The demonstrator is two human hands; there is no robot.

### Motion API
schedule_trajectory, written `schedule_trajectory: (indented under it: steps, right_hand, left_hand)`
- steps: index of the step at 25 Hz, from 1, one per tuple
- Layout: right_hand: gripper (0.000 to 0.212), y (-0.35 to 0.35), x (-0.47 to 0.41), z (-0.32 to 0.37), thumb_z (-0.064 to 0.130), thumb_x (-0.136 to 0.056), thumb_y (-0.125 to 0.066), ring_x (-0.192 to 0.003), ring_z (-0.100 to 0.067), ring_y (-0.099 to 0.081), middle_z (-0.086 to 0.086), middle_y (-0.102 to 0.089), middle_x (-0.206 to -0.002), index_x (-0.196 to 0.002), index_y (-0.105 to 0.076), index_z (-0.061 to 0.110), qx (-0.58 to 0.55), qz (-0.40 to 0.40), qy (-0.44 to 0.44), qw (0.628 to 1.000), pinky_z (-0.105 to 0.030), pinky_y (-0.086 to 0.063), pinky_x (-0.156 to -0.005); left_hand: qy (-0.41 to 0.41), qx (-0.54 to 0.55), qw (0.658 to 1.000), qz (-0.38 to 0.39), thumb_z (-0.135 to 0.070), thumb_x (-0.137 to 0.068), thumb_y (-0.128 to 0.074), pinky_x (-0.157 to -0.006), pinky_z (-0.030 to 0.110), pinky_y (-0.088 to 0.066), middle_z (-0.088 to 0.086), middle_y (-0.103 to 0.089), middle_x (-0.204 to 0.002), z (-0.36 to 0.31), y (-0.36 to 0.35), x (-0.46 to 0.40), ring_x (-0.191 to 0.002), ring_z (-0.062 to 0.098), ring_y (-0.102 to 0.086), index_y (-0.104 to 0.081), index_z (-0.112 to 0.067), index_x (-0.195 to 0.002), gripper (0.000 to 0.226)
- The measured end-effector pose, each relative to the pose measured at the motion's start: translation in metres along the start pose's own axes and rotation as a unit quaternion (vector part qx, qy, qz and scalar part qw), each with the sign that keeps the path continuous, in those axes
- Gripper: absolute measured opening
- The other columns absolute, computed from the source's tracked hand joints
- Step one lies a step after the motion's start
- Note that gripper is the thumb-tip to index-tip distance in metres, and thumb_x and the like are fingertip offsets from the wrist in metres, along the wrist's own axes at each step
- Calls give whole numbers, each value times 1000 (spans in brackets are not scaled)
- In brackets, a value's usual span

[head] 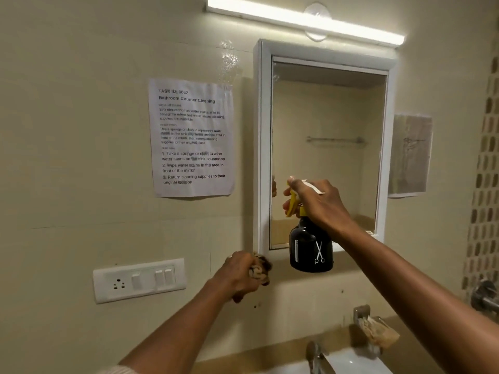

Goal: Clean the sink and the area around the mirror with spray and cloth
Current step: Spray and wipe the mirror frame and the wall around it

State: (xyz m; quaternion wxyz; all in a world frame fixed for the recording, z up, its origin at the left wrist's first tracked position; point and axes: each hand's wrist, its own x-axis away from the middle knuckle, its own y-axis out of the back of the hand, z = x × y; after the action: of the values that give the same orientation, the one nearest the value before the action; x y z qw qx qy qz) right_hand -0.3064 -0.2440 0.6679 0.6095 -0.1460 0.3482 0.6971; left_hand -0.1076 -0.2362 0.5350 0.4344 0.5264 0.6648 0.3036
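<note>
A white-framed mirror (326,152) hangs on the beige tiled wall. My right hand (318,203) holds a black spray bottle (310,247) with a yellow trigger in front of the mirror's lower part, nozzle pointing left. My left hand (240,276) is closed around a bunched brownish cloth (260,269), pressed near the mirror frame's lower left corner. Droplets glisten on the wall (229,58) beside the mirror's upper left corner. The white sink (348,363) and its tap (316,354) show at the bottom edge.
A printed task sheet (191,137) is taped left of the mirror, and a switch panel (139,280) sits below it. A tube light (305,20) runs above. A soap dish (375,330) is mounted over the sink; another sheet (410,155) hangs right.
</note>
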Motion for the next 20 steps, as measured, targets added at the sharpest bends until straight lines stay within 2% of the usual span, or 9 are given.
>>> schedule_trajectory:
  steps: [2, 4, 6, 8, 10, 13, 15, 17, 20]
  right_hand:
    - [38, 6, -1, 4, 39, -108, -50, -69, -12, -75, -4, -78, -81, -92, -75, 15, -1, -3, 14, 1000, -18, -52, -61]
    - [41, 15, -5, 7, 41, -108, -49, -74, -19, -76, -6, -79, -82, -94, -76, 12, -1, -14, 31, 999, -28, -56, -66]
    - [43, 22, -11, 12, 41, -108, -50, -74, -20, -77, -5, -79, -81, -93, -77, 11, -1, -27, 55, 998, -34, -61, -73]
    - [41, 26, -23, 26, 39, -108, -51, -71, -16, -77, -4, -79, -79, -90, -77, 13, -11, -41, 99, 994, -32, -64, -72]
    - [40, 29, -43, 48, 37, -108, -52, -70, -14, -78, -4, -79, -78, -89, -77, 12, -21, -70, 149, 986, -27, -64, -66]
    - [42, 37, -79, 87, 38, -108, -51, -71, -17, -77, -8, -78, -81, -94, -76, 7, -25, -100, 207, 973, -30, -64, -65]
    - [45, 44, -97, 105, 38, -107, -52, -72, -26, -76, -15, -77, -81, -92, -75, 2, -19, -120, 214, 969, -37, -62, -65]
    - [45, 52, -110, 109, 35, -106, -52, -68, -30, -74, -18, -76, -77, -89, -74, 0, -14, -139, 199, 970, -39, -60, -64]
    - [43, 71, -124, 97, 35, -106, -51, -64, -23, -74, -14, -78, -79, -88, -72, 2, -4, -167, 154, 974, -34, -59, -59]
  left_hand:
    - [13, 110, 994, -22, -26, -62, -65, -53, 29, -53, -3, -66, -65, -2, 27, 5, -58, 14, -62, -64, -20, -61, 6]
    - [9, 211, 971, -115, -31, -55, -66, -50, 25, -45, -8, -59, -49, -14, 71, 0, -47, 7, -53, -62, -19, -53, 13]
    - [-13, 303, 924, -234, -24, -61, -70, -52, 25, -44, -8, -62, -48, -36, 122, -14, -46, 5, -55, -64, -18, -55, 10]
    - [-65, 320, 884, -336, -15, -71, -70, -57, 28, -51, -4, -68, -61, -69, 175, -35, -58, 12, -65, -67, -24, -71, 9]
    - [-143, 264, 862, -408, -9, -81, -66, -70, 32, -57, 5, -70, -88, -105, 220, -62, -79, 20, -68, -68, -26, -100, 25]
    - [-202, 144, 844, -476, -6, -85, -62, -86, 24, -40, 13, -52, -123, -156, 267, -99, -106, 20, -49, -62, -27, -128, 48]
    - [-206, 86, 857, -464, -8, -86, -61, -88, 23, -34, 16, -42, -131, -179, 279, -120, -110, 25, -41, -58, -28, -133, 52]
    - [-181, -8, 876, -448, -15, -86, -62, -93, 37, -40, 16, -35, -134, -195, 278, -138, -118, 35, -37, -56, -28, -133, 49]
    - [-158, -116, 855, -481, -26, -87, -64, -99, 50, -40, 15, -31, -138, -209, 271, -159, -122, 38, -34, -55, -29, -131, 45]
